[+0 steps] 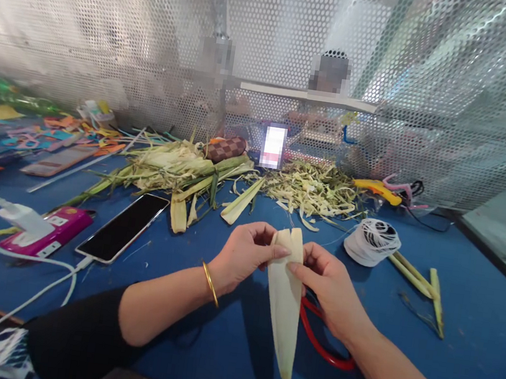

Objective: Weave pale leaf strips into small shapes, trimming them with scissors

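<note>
Between my two hands hangs a pale corn husk [283, 307], its pointed tip downward and its broad end up. My left hand [248, 251] pinches the upper left side, thumb on the front face. On the upper right side, my right hand [325, 281] pinches it the same way, thumb flat against the husk. A short slit or overlap shows at the top between the thumbs. Red looped handles [325, 344], perhaps of scissors, show below my right hand; the rest is hidden. A ball of white thread [372, 241] sits to the right.
Husks lie in a heap [166, 165], with shredded scraps [314, 189] beside it. On the blue table [478, 296] are a charging phone [125, 228], a magenta power strip [49, 233] and stalk pieces [435, 300]. A lit phone [273, 145] leans against the perforated metal screen [275, 29]; people are behind it.
</note>
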`<move>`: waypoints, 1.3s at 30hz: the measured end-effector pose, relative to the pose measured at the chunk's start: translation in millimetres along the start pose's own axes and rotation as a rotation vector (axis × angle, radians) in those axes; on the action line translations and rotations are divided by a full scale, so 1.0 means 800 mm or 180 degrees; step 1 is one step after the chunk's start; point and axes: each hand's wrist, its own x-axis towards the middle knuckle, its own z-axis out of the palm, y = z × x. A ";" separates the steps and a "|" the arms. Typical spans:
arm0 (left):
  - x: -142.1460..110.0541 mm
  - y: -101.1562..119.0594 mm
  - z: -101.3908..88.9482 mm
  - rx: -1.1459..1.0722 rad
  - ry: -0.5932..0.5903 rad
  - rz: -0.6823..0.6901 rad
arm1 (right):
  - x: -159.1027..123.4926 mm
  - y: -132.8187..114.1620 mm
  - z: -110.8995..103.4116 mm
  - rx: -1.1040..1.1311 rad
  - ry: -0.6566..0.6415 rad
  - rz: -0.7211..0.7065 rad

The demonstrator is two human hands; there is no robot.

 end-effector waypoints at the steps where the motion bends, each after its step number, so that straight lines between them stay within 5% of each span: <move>1: 0.000 0.000 0.000 0.0052 -0.0031 -0.0018 | 0.000 0.000 0.000 0.0030 -0.0021 0.0004; 8: -0.005 -0.003 0.001 0.0009 -0.0378 -0.0351 | 0.001 0.000 -0.001 0.0130 0.0006 0.0021; 18: -0.003 -0.005 0.003 -0.0337 -0.0202 -0.0435 | 0.003 0.006 -0.003 0.0023 0.0240 -0.0102; 23: -0.006 -0.010 0.006 -0.0535 -0.0488 -0.0905 | 0.007 0.008 -0.003 -0.0004 0.0515 -0.0174; 27: -0.007 -0.010 0.007 -0.0372 -0.0119 -0.0883 | 0.006 0.006 -0.003 -0.0063 0.0408 -0.0137; 32: -0.007 -0.007 0.006 -0.0320 -0.0380 -0.0990 | 0.006 0.008 0.000 -0.0300 0.0366 -0.0139; 39: 0.002 -0.007 -0.004 -0.0341 -0.0151 -0.1019 | 0.006 -0.019 -0.024 -0.0972 0.0733 -0.0584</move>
